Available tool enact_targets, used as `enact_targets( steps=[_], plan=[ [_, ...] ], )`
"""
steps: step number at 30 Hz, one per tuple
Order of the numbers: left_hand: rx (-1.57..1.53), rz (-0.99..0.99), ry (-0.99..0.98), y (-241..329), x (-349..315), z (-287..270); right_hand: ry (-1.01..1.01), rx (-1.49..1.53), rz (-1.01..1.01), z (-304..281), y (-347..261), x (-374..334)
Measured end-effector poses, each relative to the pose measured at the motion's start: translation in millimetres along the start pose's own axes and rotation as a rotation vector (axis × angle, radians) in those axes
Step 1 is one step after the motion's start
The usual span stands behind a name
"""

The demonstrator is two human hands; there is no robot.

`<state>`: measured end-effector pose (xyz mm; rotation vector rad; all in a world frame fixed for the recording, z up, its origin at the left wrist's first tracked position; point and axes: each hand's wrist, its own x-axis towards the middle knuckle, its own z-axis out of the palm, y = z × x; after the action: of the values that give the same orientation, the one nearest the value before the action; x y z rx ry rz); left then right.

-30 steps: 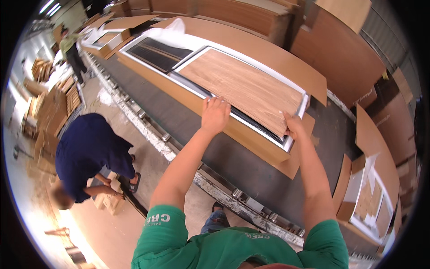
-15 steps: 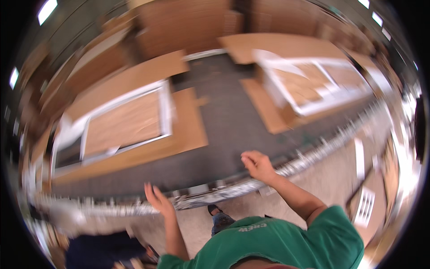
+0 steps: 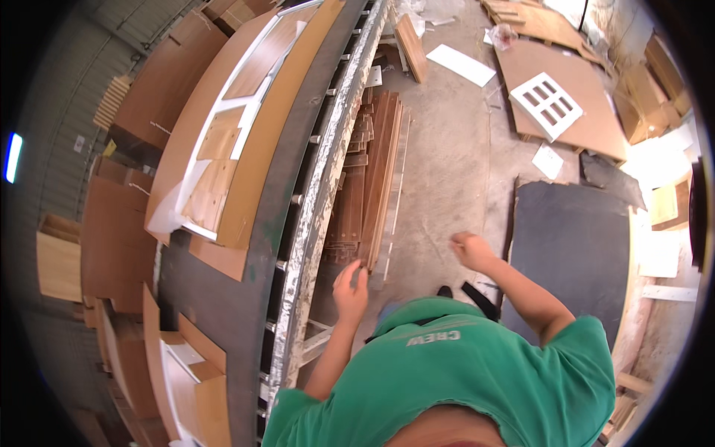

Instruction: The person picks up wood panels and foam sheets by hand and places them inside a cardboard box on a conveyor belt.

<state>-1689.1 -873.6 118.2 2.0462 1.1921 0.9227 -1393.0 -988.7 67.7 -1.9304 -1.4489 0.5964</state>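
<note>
My left hand (image 3: 350,293) is held up beside the chipped white rail of the conveyor table, its thumb and fingers apart and nothing between them. In the picture it overlaps the near end of a stack of brown wooden boards (image 3: 378,179) lying low next to the table; I see no clear contact. My right hand (image 3: 472,252) hovers over the concrete floor with its fingers curled in, and nothing shows in it. On the table's dark belt (image 3: 216,270) lie opened cardboard boxes (image 3: 279,149) holding white-framed wooden panels (image 3: 216,167).
A dark flat sheet (image 3: 572,253) lies on my right. Beyond it, a white slotted panel (image 3: 547,104) rests on a brown board (image 3: 514,67). A white strip (image 3: 460,65) is on the floor. Large cartons (image 3: 167,82) stand across the table.
My view has swung to the right, so the table that lay across in front now runs along my left. Floor and boards have come into view. Both hands remain raised, away from the boxes.
</note>
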Motion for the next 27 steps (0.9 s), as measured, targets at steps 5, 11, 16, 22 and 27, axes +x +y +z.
enact_targets(
  steps=[5,11,16,22,27],
  plan=[
    [-0.116,0.021,-0.188,38,98,96,0.027,-0.082,0.421,-12,102,-36],
    [-0.218,0.030,-0.313,42,202,223,-0.405,-0.110,0.984,5,229,-115],
    [-0.173,-0.091,-0.486,32,324,293,-0.318,-0.080,1.382,-16,309,-168],
    [0.055,-0.048,-0.874,-12,452,400,0.212,0.272,1.295,-130,287,42],
    [0.286,-0.216,-1.135,-36,520,470,0.044,0.266,1.116,-170,347,169]
  ],
)
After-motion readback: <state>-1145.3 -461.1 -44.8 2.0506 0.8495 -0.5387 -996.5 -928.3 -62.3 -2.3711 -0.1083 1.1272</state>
